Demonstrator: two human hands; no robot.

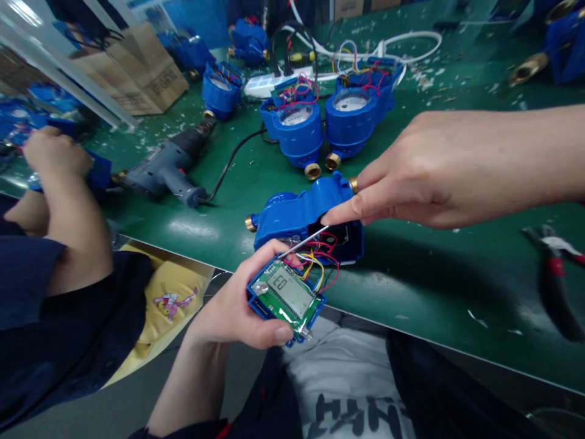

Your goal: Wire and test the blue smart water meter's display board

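Note:
My left hand [247, 299] grips a blue-framed circuit board [287, 296] with a small LCD, tilted up in front of the bench edge. Red, yellow and white wires [320, 256] run from it into an opened blue water meter [311, 204] lying on the bench. My right hand [411, 171] is closed around a screwdriver [304, 241], whose handle is mostly hidden by the fingers. Its thin metal shaft slants down to the board's upper left edge. Behind the right fingers shows the meter's brass fitting [353, 185].
Two wired blue meters [299, 134] stand behind, near a white power strip [265, 84]. A heat gun [164, 164] with a black cord lies left, close to a co-worker's arm [73, 195]. Pliers [557, 274] lie right. A cardboard box [132, 73] sits at the back left.

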